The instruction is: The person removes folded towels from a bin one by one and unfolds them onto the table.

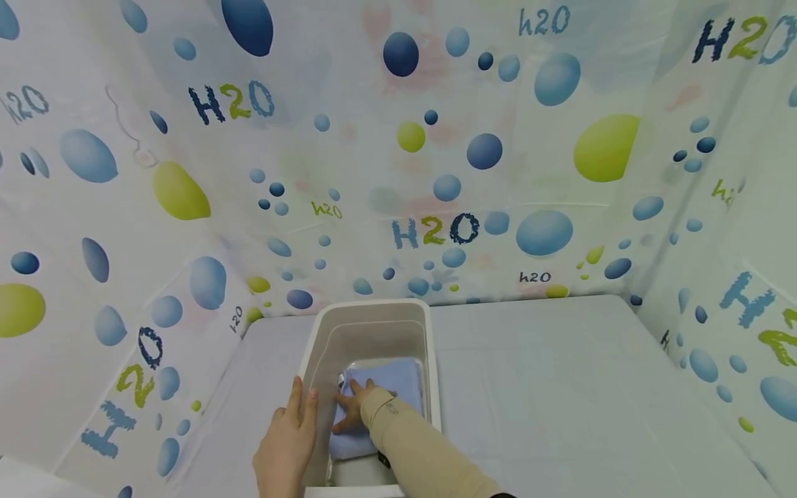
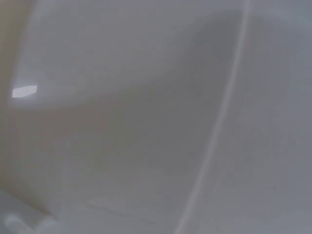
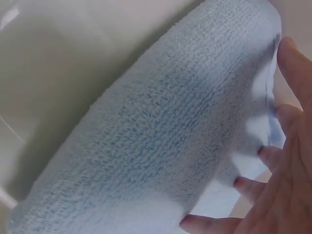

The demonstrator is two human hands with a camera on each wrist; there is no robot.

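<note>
Beige sleeve partly hides blue towel inside bin; printed curtain behind

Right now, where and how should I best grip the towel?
Probably pinch the towel by its near edge, coming from the near side: it lies fairly flat in the bin, and a gap shows before that edge.

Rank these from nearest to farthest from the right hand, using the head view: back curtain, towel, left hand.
1. Towel: touching the right hand, inside the tub.
2. Left hand: to its left, by the tub's left side.
3. Back curtain: ahead, beyond the tub.
</note>
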